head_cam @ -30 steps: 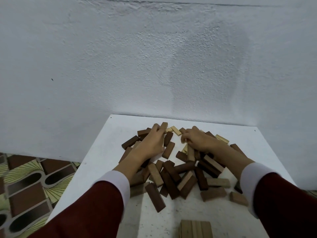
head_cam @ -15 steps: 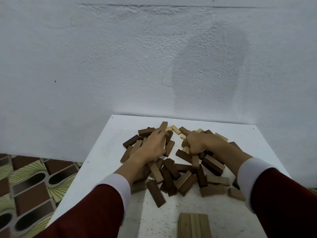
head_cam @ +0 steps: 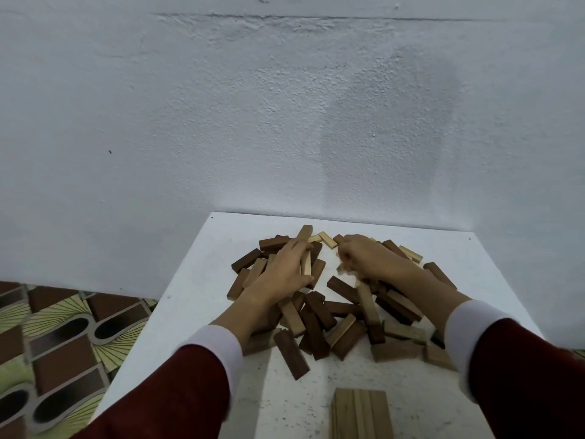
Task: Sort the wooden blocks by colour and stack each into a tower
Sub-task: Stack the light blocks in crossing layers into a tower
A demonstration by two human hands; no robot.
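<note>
Left hand (head_cam: 286, 269) fingers grip a pale block (head_cam: 305, 263), right hand (head_cam: 367, 258) pinches something blurred, both picking light pieces from the mixed pile (head_cam: 319, 315) under them for sorting.

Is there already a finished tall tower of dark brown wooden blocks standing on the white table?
No: the dark brown wooden blocks lie loose in a jumbled pile on the white table.

Your pile of blocks (head_cam: 319, 315) sits mid-tabletop (head_cam: 196, 299), your left hand (head_cam: 285, 270) and right hand (head_cam: 367, 258) on its far side; a row of blocks (head_cam: 361, 413) lies nearest you.
</note>
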